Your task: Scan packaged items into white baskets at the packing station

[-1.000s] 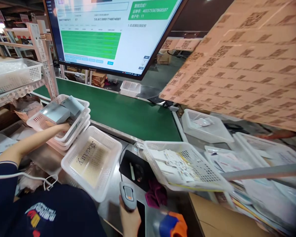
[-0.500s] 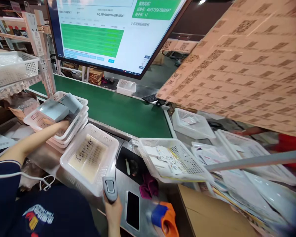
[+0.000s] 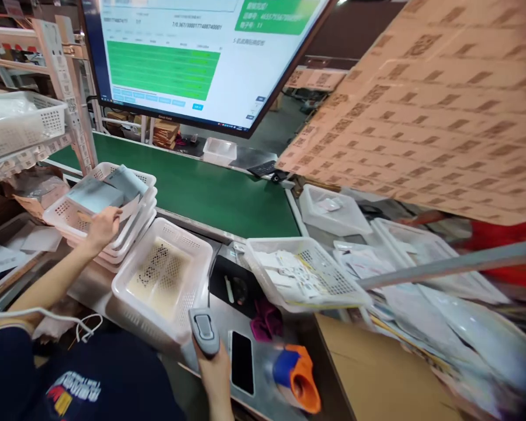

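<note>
Top basket (image 3: 67,215) of the stack held pale-blue boxes (image 3: 96,196). Right hand (image 3: 214,365) gripped scanner (image 3: 205,331); left hand (image 3: 103,227), at basket's right edge, seemingly pinched pale flat piece (image 3: 130,206). Step looked like picking out; next move called for clearing the rim.

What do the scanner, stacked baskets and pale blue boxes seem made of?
Scanner: probably hard grey plastic, satin; its shell is smooth and rounded.
Stacked baskets: white plastic, slight sheen; rims and regular holes look moulded.
Pale blue boxes: likely thin card, smooth; flat faces and straight edges suggest it, though any coating is unclear.
</note>
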Demonstrator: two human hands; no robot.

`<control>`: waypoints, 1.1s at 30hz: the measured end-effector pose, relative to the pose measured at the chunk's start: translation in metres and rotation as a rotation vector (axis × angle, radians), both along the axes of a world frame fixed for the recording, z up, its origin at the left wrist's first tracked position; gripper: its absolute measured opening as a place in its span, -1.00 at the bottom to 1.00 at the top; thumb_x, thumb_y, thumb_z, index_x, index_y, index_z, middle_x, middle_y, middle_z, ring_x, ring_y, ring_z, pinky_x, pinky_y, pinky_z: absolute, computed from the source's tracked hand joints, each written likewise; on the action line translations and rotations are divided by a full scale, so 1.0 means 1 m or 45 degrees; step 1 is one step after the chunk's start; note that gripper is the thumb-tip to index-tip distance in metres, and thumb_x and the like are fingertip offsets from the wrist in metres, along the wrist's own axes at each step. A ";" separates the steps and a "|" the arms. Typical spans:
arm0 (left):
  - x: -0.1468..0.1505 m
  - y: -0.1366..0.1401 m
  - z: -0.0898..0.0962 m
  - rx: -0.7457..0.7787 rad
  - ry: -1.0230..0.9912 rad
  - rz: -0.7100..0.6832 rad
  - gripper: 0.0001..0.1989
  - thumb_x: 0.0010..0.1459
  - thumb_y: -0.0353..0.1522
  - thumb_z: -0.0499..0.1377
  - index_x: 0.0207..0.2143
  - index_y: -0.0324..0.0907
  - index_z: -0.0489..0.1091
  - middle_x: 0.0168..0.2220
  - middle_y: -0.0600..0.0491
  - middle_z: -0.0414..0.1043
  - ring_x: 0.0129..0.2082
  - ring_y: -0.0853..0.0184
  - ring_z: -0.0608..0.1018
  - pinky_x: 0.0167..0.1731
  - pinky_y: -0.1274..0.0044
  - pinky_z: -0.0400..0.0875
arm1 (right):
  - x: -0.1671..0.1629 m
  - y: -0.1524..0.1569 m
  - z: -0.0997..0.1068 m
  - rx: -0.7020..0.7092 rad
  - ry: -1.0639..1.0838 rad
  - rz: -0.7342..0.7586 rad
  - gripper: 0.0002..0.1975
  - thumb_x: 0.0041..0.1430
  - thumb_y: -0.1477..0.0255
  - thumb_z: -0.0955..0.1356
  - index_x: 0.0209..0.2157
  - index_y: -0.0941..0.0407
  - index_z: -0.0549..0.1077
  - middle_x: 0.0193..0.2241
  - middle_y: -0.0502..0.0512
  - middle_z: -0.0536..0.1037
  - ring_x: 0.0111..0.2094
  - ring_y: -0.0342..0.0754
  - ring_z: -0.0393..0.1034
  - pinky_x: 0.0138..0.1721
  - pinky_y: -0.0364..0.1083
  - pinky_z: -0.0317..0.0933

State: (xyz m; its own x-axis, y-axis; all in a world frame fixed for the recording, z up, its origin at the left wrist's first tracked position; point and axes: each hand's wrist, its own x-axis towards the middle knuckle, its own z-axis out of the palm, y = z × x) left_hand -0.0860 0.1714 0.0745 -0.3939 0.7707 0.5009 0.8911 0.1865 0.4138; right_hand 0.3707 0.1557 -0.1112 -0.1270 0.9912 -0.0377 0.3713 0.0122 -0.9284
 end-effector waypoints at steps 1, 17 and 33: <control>0.007 -0.014 -0.003 0.248 0.147 -0.070 -0.72 0.33 -0.51 0.17 0.01 -0.24 0.59 -0.08 -0.17 0.67 -0.10 0.12 0.71 -0.03 0.39 0.61 | -0.005 0.001 0.012 0.018 0.029 -0.045 -0.44 0.02 0.00 0.50 -0.13 0.17 0.62 -0.17 0.34 0.73 -0.09 0.43 0.66 -0.02 0.31 0.53; 0.075 -0.024 -0.115 0.718 0.354 -0.914 -0.64 0.37 -0.59 0.22 0.07 -0.07 0.62 -0.03 -0.08 0.65 0.06 0.18 0.70 0.10 0.36 0.68 | -0.032 0.032 0.187 0.234 -0.395 0.661 -0.66 0.13 0.43 0.38 -0.03 0.14 0.52 -0.08 0.23 0.60 -0.05 0.19 0.53 0.03 0.10 0.38; -0.151 -0.013 0.063 0.009 -0.394 0.650 -0.54 0.31 -0.27 0.29 0.12 -0.45 0.52 0.30 -0.54 0.39 0.43 -0.28 0.32 0.45 0.05 0.13 | -0.023 0.048 0.084 0.302 -0.225 0.696 -0.63 0.11 0.26 0.42 -0.07 0.08 0.66 -0.12 0.24 0.67 -0.10 0.24 0.64 -0.08 0.09 0.56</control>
State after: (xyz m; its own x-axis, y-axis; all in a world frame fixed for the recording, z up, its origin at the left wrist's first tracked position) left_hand -0.2371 0.1581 0.1375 -0.8421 0.4423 0.3086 0.5274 0.5558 0.6426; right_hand 0.3472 0.2038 -0.0274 -0.6304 0.7686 0.1090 0.4006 0.4424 -0.8024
